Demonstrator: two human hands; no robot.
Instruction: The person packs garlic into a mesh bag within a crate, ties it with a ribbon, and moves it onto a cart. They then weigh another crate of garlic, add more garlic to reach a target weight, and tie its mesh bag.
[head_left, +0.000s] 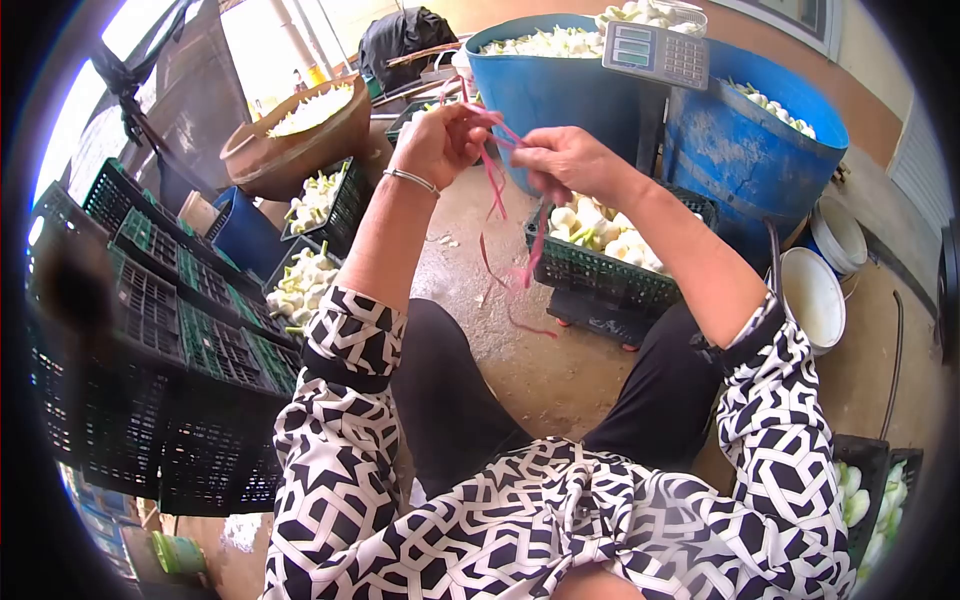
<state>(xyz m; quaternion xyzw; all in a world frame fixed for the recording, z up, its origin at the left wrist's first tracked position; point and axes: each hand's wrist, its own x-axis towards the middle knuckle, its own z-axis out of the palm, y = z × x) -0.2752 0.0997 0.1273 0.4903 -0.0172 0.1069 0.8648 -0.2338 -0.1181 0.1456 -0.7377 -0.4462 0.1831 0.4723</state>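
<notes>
Pink strings (540,240) hang in a loose bunch above the near left corner of the black crate (600,272) of white vegetables, and I have both hands on them. My left hand (440,140) is closed round the upper ends, with strands looped between its curled fingers. My right hand (572,160) pinches the bunch nearer the crate, and the tails trail down past the crate's front wall. I judge the strings very light, limp and thin, apt to tangle or slip through a slack pinch, so I would grip close to the ends and keep them taut between the hands. Behind the crate stands a blue tub (545,90) heaped with the same vegetables, with a weighing scale (657,52) at its rim and a second blue tub (740,150) to the crate's right. White buckets (815,295) sit just right of the crate, and stacked crates (170,330) stand well to its left. Nothing lies between my hands and the crate, though the dangling tails could snag on its mesh.
</notes>
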